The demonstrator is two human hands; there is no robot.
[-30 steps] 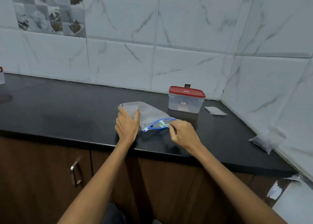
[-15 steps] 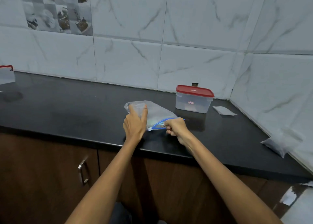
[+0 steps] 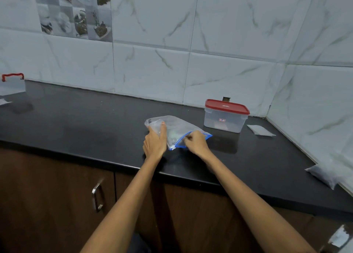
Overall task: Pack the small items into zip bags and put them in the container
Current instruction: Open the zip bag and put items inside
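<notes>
A clear zip bag (image 3: 174, 127) with a blue zipper edge lies on the black countertop (image 3: 95, 122), near the front edge. Something pale green shows faintly inside it. My left hand (image 3: 155, 141) lies flat on the bag's left side, fingers straight, holding it down. My right hand (image 3: 195, 142) pinches the blue zipper strip at the bag's mouth. Behind and to the right stands a clear plastic container (image 3: 225, 117) with its red lid shut.
A small flat packet (image 3: 260, 130) lies right of the container. A whitish filled bag (image 3: 327, 174) leans at the right wall. At the far left stands a clear tub with a red handle (image 3: 12, 84). Cabinet doors with a metal handle (image 3: 97, 197) sit below.
My right hand has slid left along the blue zipper strip, closing the bag's open mouth. My left hand stays pressed on the bag. The camera has shifted, so the scene sits further right.
</notes>
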